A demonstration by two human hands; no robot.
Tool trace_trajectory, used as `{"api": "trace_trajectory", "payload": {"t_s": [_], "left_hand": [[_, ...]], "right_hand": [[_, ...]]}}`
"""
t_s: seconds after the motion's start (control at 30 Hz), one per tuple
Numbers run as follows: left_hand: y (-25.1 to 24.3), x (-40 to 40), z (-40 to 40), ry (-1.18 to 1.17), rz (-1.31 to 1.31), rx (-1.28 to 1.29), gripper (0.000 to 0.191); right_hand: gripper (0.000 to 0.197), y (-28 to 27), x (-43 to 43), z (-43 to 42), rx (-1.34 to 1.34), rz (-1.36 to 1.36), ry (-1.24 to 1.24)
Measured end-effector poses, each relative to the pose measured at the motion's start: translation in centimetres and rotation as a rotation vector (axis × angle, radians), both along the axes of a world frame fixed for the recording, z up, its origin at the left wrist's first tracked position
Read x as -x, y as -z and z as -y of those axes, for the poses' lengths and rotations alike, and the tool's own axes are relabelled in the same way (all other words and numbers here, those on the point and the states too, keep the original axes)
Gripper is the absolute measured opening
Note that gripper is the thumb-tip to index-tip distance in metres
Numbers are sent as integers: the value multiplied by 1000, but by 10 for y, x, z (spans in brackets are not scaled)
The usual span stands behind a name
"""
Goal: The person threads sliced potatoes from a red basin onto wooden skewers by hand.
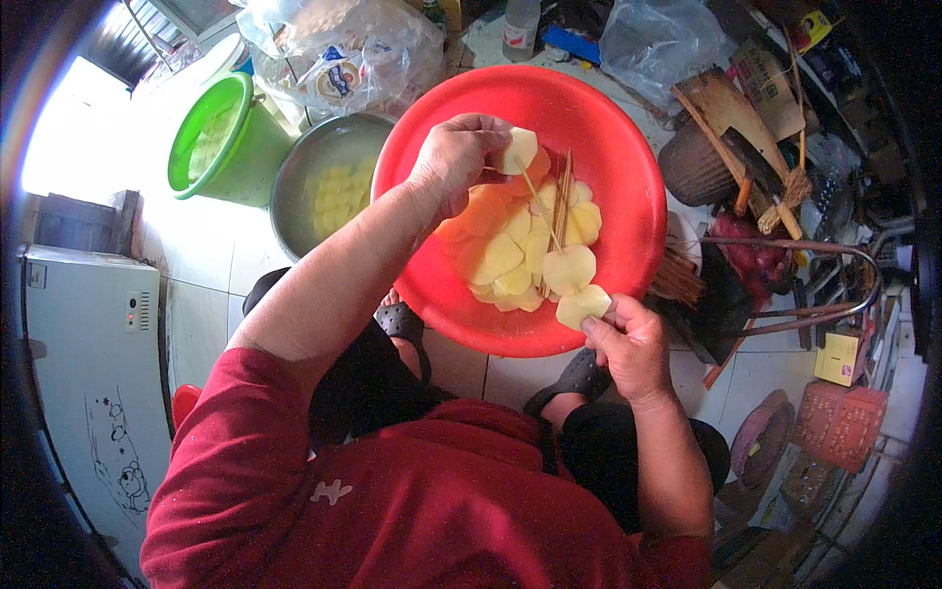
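Observation:
My left hand (460, 158) pinches a pale potato slice (519, 152) at one end of a thin bamboo skewer (536, 197). Two more slices sit at the skewer's other end, a round one (569, 269) and a smaller one (581, 305). My right hand (629, 342) grips the smaller slice between thumb and fingers at the near right rim. Both hands are over a red plastic basin (544, 92). Below the held skewer, a heap of loose potato slices (504, 254) fills the basin's middle. A bundle of bamboo skewers (564, 199) lies upon the heap.
Left of the red basin, a metal basin (291, 191) holds slices under water. Beyond it stands a green bucket (246, 132). A white appliance (96, 368) is at far left. Right are a cleaver (754, 163), a ribbed pot (692, 166) and a metal-framed stool (861, 258).

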State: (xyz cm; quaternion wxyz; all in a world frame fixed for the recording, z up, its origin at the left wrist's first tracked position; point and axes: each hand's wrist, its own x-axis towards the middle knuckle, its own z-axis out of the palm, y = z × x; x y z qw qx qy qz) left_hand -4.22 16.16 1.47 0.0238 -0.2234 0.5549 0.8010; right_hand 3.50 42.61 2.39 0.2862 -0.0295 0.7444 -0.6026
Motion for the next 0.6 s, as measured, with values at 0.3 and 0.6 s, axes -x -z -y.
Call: {"api": "trace_trajectory", "payload": {"t_s": [0.3, 0.6], "left_hand": [[21, 10, 26, 172, 71, -216, 17], [14, 3, 23, 403, 94, -117, 27]], "right_hand": [[17, -1, -2, 0, 46, -10, -48], [16, 1, -5, 0, 38, -7, -14]]}}
